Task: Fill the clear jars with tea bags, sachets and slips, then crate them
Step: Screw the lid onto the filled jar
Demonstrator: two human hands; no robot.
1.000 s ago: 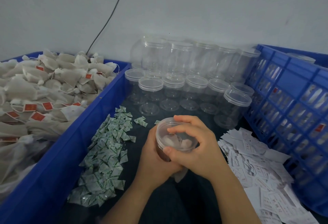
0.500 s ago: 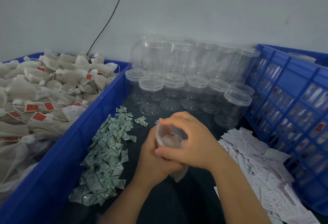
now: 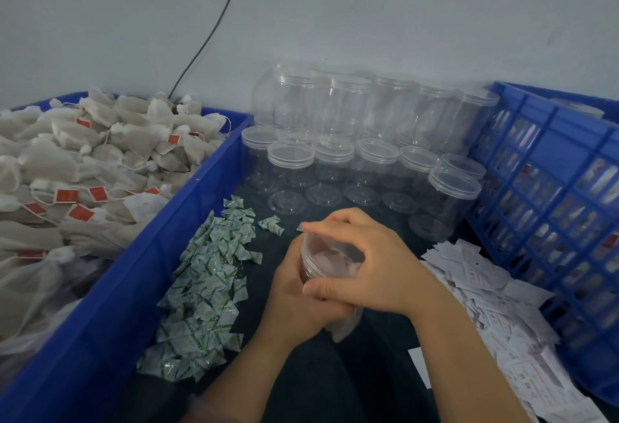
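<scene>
Both hands are on one clear jar [image 3: 323, 260] in the middle. The left hand [image 3: 294, 292] wraps its body from below and the right hand [image 3: 371, 265] is curled over the top. Green-and-white sachets [image 3: 204, 288] are piled just to the left, white slips [image 3: 485, 288] to the right. Empty lidded jars [image 3: 335, 167] are stacked at the back. There's a blue bin [image 3: 134, 271] heaped with tea bags [image 3: 100, 167] far left and a blue crate [image 3: 562, 141] far right.

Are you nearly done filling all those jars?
Not nearly. Done: some filled jars seem to sit in the slatted crate, glimpsed through its slats. In hand: one filled jar, gripped by the left hand, with the right hand curled over its top. Left: many empty jars, plus heaps of tea bags, sachets and slips.
</scene>
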